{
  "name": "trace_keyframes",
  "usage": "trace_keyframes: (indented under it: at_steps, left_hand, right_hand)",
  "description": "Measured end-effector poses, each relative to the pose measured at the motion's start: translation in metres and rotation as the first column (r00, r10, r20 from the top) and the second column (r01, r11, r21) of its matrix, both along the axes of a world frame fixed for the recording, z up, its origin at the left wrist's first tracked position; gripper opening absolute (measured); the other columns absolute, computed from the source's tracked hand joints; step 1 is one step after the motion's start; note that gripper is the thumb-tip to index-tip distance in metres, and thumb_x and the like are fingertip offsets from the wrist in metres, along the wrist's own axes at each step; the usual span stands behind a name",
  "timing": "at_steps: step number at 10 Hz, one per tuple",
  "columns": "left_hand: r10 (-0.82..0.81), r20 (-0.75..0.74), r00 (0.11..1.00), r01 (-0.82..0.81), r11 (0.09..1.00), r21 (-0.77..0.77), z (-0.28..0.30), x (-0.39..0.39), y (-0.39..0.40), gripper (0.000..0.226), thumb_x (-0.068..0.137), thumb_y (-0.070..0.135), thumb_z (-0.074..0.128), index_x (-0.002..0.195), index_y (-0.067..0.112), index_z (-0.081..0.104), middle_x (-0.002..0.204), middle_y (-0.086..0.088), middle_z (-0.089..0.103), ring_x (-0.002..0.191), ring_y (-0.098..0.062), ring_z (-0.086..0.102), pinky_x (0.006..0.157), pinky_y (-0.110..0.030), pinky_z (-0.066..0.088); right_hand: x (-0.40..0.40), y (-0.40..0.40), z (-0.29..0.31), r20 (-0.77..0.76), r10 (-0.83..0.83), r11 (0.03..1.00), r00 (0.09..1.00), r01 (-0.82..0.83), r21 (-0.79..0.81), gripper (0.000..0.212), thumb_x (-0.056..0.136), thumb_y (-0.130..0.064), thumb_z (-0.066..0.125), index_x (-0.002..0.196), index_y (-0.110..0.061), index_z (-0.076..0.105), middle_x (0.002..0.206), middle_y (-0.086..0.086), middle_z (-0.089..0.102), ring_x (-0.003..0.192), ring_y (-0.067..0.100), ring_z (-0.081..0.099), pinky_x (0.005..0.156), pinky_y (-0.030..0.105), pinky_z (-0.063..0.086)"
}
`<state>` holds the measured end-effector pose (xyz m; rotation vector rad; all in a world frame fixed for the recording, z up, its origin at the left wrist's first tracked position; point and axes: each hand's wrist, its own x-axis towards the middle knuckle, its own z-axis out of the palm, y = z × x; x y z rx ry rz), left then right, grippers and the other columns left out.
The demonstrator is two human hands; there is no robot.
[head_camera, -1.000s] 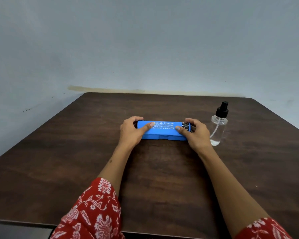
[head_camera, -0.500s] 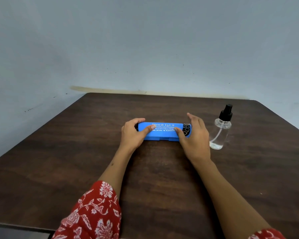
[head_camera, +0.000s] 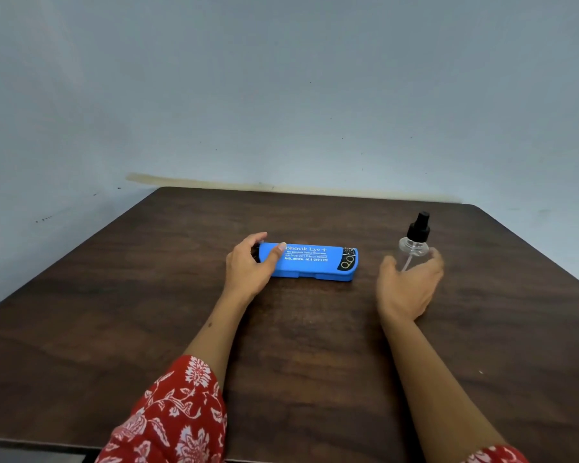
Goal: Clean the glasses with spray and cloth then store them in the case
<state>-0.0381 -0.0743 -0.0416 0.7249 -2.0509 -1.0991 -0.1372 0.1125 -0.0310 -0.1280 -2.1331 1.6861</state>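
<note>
A blue glasses case [head_camera: 310, 262] with white print lies shut on the dark wooden table [head_camera: 147, 295]. My left hand [head_camera: 248, 267] grips its left end, thumb on the lid and fingers curled behind. To the right stands a clear spray bottle [head_camera: 414, 243] with a black pump top. My right hand [head_camera: 406, 285] is cupped in front of its lower body, thumb to the left and blurred fingers to the right. Whether they touch the bottle is unclear. No glasses or cloth are in sight.
The table's far edge meets a pale blue wall [head_camera: 281, 95]. Its right corner [head_camera: 475, 207] lies just behind the bottle. Red floral sleeves [head_camera: 168, 416] cover my upper arms near the front edge.
My right hand has left the right end of the case and swung right to the spray bottle. The left hand stays on the case.
</note>
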Motion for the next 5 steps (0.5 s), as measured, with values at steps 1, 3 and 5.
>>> trace_keyframes:
  at_steps: [1,3,5]
  left_hand:
    - [-0.01,-0.003,1.0,0.01,1.0,0.003,0.002,0.001,0.002,0.05,0.082,0.041,0.067,0.127,0.022,0.056,0.127,0.0,0.058,0.115,-0.013,0.051,0.092,-0.023,0.04]
    - [-0.01,0.013,1.0,0.01,1.0,0.012,0.0,0.0,0.002,0.056,0.08,0.042,0.069,0.13,0.02,0.053,0.128,-0.002,0.057,0.119,-0.017,0.051,0.1,-0.032,0.044]
    - [0.051,-0.089,0.995,-0.067,0.98,-0.189,0.003,0.007,0.013,0.061,0.083,0.042,0.065,0.134,0.012,0.047,0.14,-0.005,0.048,0.13,-0.019,0.043,0.107,-0.032,0.035]
  right_hand:
    - [0.001,0.0,0.0,0.046,0.042,0.998,0.998,-0.044,0.043,0.061,0.082,-0.018,0.063,0.136,-0.013,0.036,0.133,0.008,0.051,0.118,0.03,0.051,0.099,0.045,0.04]
    - [0.002,-0.002,0.0,0.049,0.183,0.973,0.982,-0.188,0.13,0.059,0.086,-0.02,0.06,0.138,-0.015,0.034,0.129,0.01,0.055,0.113,0.033,0.053,0.089,0.039,0.041]
    - [0.008,-0.001,0.003,0.002,0.196,0.972,0.981,-0.195,0.132,0.077,0.079,-0.021,0.064,0.145,-0.013,0.024,0.146,0.01,0.038,0.131,0.029,0.039,0.104,0.042,0.033]
